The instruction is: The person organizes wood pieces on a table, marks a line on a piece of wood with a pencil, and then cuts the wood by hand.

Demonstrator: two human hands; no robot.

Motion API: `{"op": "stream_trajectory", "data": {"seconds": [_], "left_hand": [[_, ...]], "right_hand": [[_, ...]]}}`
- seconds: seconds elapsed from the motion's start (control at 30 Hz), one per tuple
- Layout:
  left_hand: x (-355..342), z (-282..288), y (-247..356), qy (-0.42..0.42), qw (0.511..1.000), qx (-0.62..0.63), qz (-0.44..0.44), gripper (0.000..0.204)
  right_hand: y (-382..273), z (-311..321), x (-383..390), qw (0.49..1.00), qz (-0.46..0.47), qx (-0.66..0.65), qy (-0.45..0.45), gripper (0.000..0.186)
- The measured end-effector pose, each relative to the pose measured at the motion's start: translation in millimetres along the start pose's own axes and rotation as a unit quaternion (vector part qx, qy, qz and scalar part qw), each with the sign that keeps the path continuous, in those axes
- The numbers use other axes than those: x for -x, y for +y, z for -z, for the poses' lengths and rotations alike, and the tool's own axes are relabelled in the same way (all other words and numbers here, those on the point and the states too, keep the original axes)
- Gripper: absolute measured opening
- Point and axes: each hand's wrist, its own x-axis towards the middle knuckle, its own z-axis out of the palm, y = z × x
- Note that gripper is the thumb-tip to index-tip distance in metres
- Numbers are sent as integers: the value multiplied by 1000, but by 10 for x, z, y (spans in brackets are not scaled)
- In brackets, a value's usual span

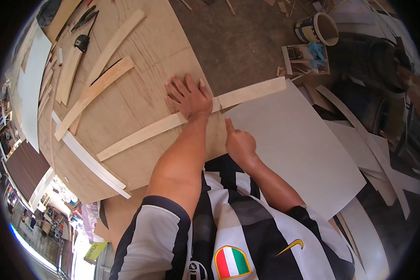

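Observation:
A long pale wooden strip (142,136) lies slantwise across the plywood sheet (158,51) and reaches over the corner of a grey-white panel (294,140). My left hand (190,97) presses flat across the strip, fingers spread on the plywood beyond it. Just right of that hand, a thin line crosses the strip's right part (252,93). My right hand (240,142) is nearer to me, over the panel's left edge. One finger points up toward the strip; the others are curled under, and whatever they may hold is hidden.
Several loose wooden strips (98,95) lie on the left, with a black tape measure (81,43) and dark-handled pliers (85,18). A white strip (91,158) crosses the plywood's near left edge. At the far right stand a bucket (324,29) and a wooden box (308,70) holding blue material.

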Motion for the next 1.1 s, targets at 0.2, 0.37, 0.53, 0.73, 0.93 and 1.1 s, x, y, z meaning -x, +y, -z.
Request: {"op": "stream_trajectory", "data": {"seconds": [0.2,0.37,0.53,0.73,0.93,1.1], "left_hand": [[26,-25,-1,10,1000,9,-11,60],[35,-59,52,10,1000,8,-7,60],[23,-8,-6,13,1000,13,-6,59],[18,-26,85,1,1000,15,-9,59],[-17,-2,66,2,999,28,-15,57],[3,-22,-29,18,1000,-6,2,60]], "right_hand": [[-10,41,-263,999,-15,-29,32,63],[20,-26,-390,999,-10,-1,42,60],[-71,246,-172,1000,-5,-13,-9,55],[-81,331,-406,1000,-10,-10,15,45],[-147,433,-437,999,-17,-10,-28,30],[-217,602,-276,997,-31,0,-72,32]]}}
